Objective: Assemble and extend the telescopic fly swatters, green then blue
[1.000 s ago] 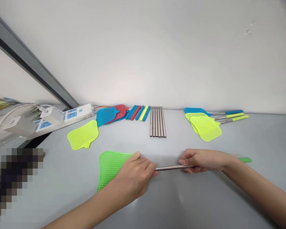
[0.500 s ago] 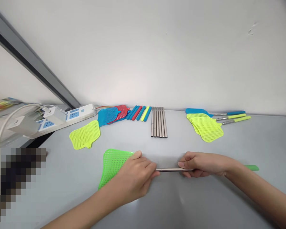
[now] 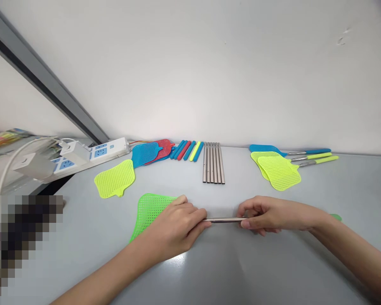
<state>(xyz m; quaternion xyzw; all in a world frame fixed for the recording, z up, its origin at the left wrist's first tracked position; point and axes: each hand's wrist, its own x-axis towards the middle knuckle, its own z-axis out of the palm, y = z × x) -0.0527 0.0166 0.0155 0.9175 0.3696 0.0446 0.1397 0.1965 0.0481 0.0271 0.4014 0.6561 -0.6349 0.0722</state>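
A fly swatter [image 3: 152,212] with a bright green mesh head lies crosswise before me, its head at the left. My left hand [image 3: 182,224] is closed where the head meets the metal rod [image 3: 225,220], covering that joint. Around the rod's right part, my right hand [image 3: 262,215] has its thumb and fingers closed. The green grip [image 3: 336,217] peeks out beyond my right wrist; the forearm hides most of it.
Several metal rods [image 3: 213,163] and coloured grips [image 3: 186,151] lie near the wall. Loose blue and red heads [image 3: 145,153] and a yellow head [image 3: 114,178] sit left. Whole swatters [image 3: 281,171] lie right. A power strip [image 3: 104,151] with plugs stands far left.
Both hands and the green swatter have shifted slightly up in the view. My right hand has rolled, and its thumb now lies along the front of the rod.
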